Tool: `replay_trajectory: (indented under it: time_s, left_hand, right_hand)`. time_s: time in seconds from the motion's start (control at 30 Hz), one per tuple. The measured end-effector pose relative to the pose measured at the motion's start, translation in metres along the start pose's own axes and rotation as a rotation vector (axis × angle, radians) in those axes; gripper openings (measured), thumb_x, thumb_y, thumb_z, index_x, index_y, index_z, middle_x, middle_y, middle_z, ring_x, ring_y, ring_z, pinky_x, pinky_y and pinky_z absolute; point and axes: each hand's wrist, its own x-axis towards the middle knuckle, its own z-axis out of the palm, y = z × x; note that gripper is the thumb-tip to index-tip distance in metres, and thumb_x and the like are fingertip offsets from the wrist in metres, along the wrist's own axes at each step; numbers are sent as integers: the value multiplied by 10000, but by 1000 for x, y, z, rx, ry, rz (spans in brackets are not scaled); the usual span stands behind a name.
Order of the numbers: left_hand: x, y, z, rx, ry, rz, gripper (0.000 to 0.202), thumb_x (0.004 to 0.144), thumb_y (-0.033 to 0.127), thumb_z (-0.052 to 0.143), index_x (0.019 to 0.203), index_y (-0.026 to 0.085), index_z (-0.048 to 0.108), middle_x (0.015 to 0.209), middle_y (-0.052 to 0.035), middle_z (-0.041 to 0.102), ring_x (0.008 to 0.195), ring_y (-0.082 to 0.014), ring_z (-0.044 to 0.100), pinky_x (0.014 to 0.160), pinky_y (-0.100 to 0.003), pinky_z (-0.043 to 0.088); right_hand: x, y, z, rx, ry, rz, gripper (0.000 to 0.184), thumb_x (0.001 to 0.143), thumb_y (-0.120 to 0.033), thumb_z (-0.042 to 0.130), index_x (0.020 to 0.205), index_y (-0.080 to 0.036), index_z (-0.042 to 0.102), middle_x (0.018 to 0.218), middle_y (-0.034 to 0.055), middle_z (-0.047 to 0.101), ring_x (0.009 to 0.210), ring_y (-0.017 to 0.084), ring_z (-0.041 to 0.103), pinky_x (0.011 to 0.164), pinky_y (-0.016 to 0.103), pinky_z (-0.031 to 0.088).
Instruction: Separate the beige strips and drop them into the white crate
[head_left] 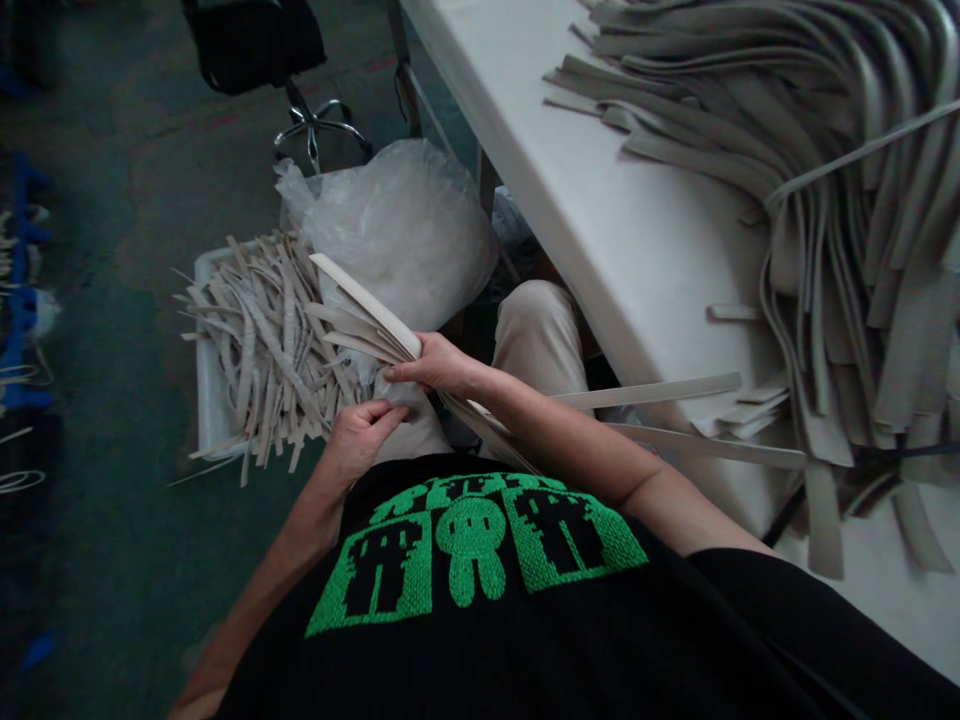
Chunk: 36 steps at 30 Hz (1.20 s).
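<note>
My right hand grips a fan of pale strips in front of my black shirt. Their long axis slants: free ends point forward and left toward the white bin, tails trail back rightward beneath my forearm. My left hand curls nearby; whether it pinches anything, I cannot tell.

You've got a dim shot: worktop brightest, floor murky, soft shadows by piled strips, left edge blurry.
</note>
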Motion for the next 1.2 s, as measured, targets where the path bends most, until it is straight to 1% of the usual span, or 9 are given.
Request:
replay_trajectory:
  time_s: [0.1,0.2,0.33,0.43,0.57,0.7,0.93,1.07,1.2]
  left_hand:
    - [6,-3,-5,-150,10,-79,290,610,404,891,638,153,749,655,-63,718,634,-176,648,641,-267,530]
    - [16,3,-27,-452,168,-102,365,514,379,954,656,143,714,619,-37,685,574,-140,633,620,-250,550]
    - [22,22,-78,-670,477,142,421,529,295,972,622,174,580,570,51,610,549,-93,599,612,-219,556]
    - [20,33,-98,-724,582,275,435,612,324,947,622,181,536,570,77,577,546,-72,580,634,-212,559]
    - [18,31,-83,-836,621,99,385,691,368,909,653,182,575,614,49,630,580,-90,626,644,-223,568]
    - [18,24,-60,-931,579,-43,264,753,286,868,689,175,638,671,8,691,652,-116,681,669,-234,589]
    - [17,25,-53,-981,526,-94,145,795,188,804,716,175,683,715,-14,721,674,-135,695,658,-250,607]
    - [18,24,-49,-1004,539,-107,210,780,196,821,674,168,642,615,18,658,586,-112,644,616,-242,594]
    - [22,18,-45,-991,559,-89,329,682,248,908,654,174,589,595,48,627,539,-96,611,577,-228,569]
  right_hand:
    - [-3,-3,-2,2,7,-25,188,807,-193,767,864,-154,592,585,-61,644,366,41,386,337,169,312]
    - [-5,-4,-6,16,-27,-77,188,883,-302,691,943,-157,588,675,-15,723,351,38,374,332,170,287]
    - [-9,-7,-9,16,-48,-134,255,818,-352,719,921,-141,620,677,10,733,360,48,393,341,182,282]
    - [-14,-13,-8,-5,-57,-146,316,757,-426,758,783,-133,644,606,8,691,368,50,400,355,189,313]
    - [-19,-16,-5,-14,-110,-123,408,700,-517,800,676,-151,619,505,-18,608,351,54,391,334,192,299]
    - [-19,-12,-4,-27,-102,-89,419,673,-511,821,700,-153,606,500,-34,598,338,47,393,322,182,290]
    - [-20,-11,-5,-63,-88,-70,426,665,-499,846,727,-153,607,510,-35,609,340,48,412,320,178,296]
    - [-22,-12,-3,-74,-89,-79,431,679,-500,846,774,-146,618,523,-41,610,352,47,413,329,177,305]
    - [-20,-8,-4,-88,-109,-68,415,686,-484,841,784,-150,615,528,-44,614,355,51,414,336,184,305]
